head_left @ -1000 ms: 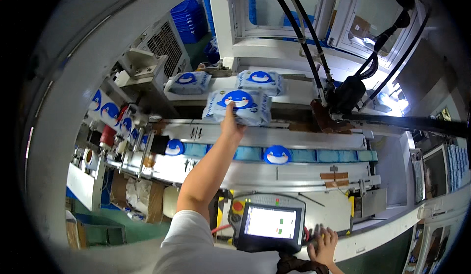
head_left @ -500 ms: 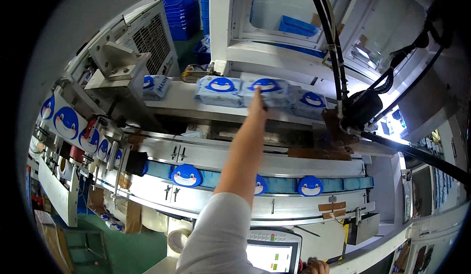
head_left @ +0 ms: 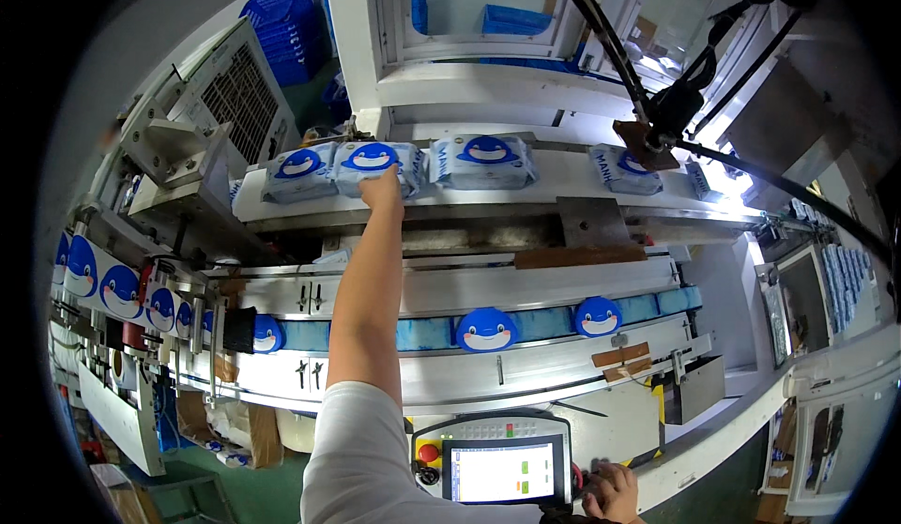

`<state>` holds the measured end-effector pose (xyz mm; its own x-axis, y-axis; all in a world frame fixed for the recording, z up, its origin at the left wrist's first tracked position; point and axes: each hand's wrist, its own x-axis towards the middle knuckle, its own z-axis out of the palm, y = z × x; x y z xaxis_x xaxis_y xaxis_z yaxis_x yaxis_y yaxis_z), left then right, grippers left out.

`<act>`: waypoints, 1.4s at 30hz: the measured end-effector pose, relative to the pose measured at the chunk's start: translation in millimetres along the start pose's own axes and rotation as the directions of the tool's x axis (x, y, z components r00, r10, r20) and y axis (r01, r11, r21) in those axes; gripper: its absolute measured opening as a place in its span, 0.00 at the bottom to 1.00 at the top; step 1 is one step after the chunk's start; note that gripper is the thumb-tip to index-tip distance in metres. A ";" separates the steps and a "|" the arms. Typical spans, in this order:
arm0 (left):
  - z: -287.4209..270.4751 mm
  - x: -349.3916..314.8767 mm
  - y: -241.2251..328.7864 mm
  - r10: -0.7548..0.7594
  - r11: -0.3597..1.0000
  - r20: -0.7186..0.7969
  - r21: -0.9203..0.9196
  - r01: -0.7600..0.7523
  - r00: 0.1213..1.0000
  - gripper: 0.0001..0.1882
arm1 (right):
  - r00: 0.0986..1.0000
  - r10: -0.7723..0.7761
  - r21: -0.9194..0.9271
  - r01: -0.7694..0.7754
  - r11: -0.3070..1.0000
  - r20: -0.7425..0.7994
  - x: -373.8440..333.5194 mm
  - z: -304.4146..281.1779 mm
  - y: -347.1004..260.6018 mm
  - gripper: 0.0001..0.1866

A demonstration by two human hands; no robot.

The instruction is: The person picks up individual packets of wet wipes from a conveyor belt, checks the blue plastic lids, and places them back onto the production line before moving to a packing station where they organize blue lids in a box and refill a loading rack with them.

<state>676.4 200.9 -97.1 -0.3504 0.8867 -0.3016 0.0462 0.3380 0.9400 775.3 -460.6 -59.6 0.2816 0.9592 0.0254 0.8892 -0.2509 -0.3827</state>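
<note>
My left hand [head_left: 383, 189] reaches far out over the machine, its finger stretched out against the front of a soft white-and-blue wipes pack [head_left: 369, 160] with a blue whale face. That pack touches another wipes pack [head_left: 302, 164] on its left. Farther right along the white upper conveyor [head_left: 554, 164] lie a larger-looking wipes pack [head_left: 483, 162] and a partly covered wipes pack [head_left: 612, 172]. My right hand [head_left: 612, 492] rests at the right edge of the control panel [head_left: 502, 472], fingers curled; whatever they grip is hidden.
Below runs a blue-topped strip [head_left: 422, 334] carrying whale-shaped labels [head_left: 486, 329] between metal rails. A label feeder [head_left: 120, 289] stands at left, beside a metal bracket [head_left: 183, 172]. Black cables [head_left: 601, 31] and a dark rod [head_left: 798, 196] cross the right side. Stacked blue baskets [head_left: 282, 31] stand behind.
My left hand has moved left to another pack. A gap has opened between packs on the upper conveyor. Whale labels below sit at different places, and the whole view has shifted.
</note>
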 end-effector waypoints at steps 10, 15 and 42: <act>50.3 -44.1 -13.0 0.622 0.783 0.273 -0.208 -0.587 0.734 0.05 | 1.000 0.014 -0.004 -0.014 1.000 0.005 2.3 -1.2 1.0 0.21; 131.4 -62.5 -46.0 0.184 0.979 0.762 -0.197 -0.049 0.621 0.12 | 0.998 0.061 -0.024 -0.061 0.998 0.010 0.4 2.8 2.9 0.22; -169.7 -258.0 5.8 0.320 0.501 0.558 -0.786 0.363 0.766 0.05 | 0.977 -0.124 0.169 0.154 0.974 -0.173 -10.5 -1.4 10.3 0.21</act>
<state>608.3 -79.4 13.2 0.2680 0.9632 -0.0190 -0.8392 0.2431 0.4865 782.0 -473.4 -62.4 0.2273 0.9457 0.2325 0.8480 -0.0748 -0.5247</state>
